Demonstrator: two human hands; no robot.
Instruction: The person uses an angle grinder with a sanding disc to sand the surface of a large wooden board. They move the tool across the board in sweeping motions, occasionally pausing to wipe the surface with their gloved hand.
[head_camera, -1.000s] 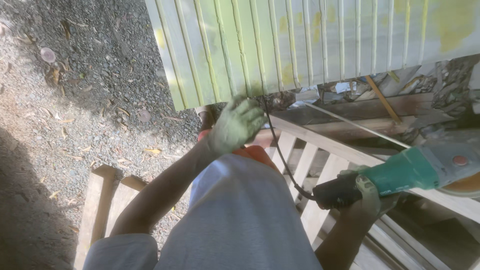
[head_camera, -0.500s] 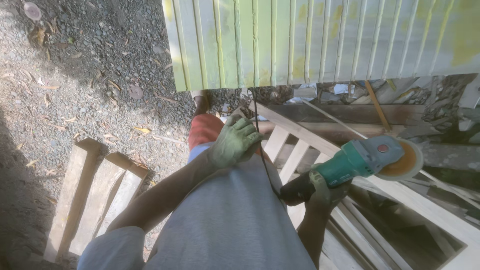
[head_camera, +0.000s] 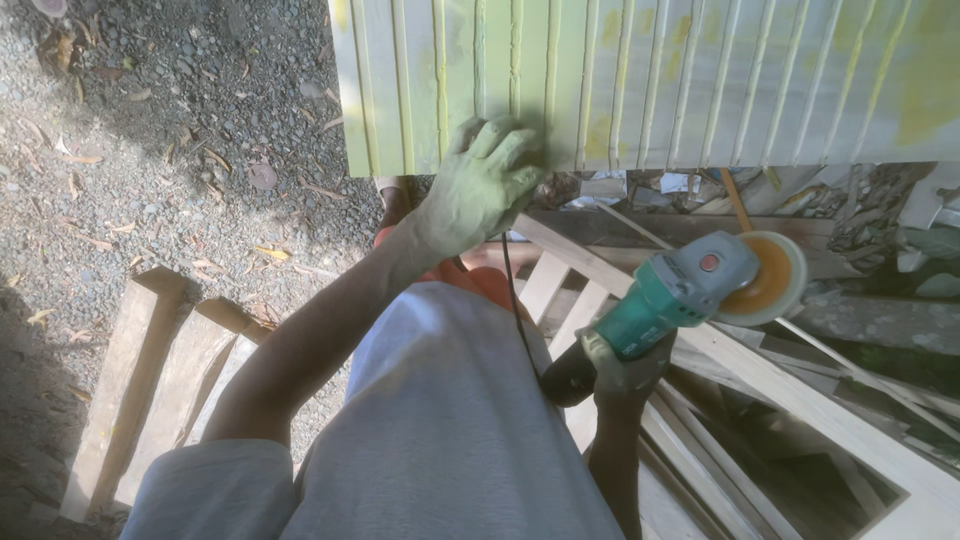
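Observation:
My left hand (head_camera: 485, 185), coated in greenish dust, rests flat with fingers spread on the lower edge of a pale green ribbed wooden panel (head_camera: 650, 80). My right hand (head_camera: 622, 372) grips the handle of a teal angle grinder (head_camera: 680, 290) held low at the right, below the panel. Its round orange sanding disc (head_camera: 768, 280) faces away from me and touches nothing. The grinder's black cord (head_camera: 515, 310) runs up past my left wrist.
A pale wooden frame with slats (head_camera: 800, 390) lies under the grinder. Short wooden planks (head_camera: 150, 370) stand at the lower left on gravel ground (head_camera: 150, 130) strewn with dry leaves. Scrap wood and debris (head_camera: 880, 230) pile up at the right.
My left hand has risen from below the panel and now lies on its lower edge. The grinder has shifted left and up slightly, its disc turned more into view.

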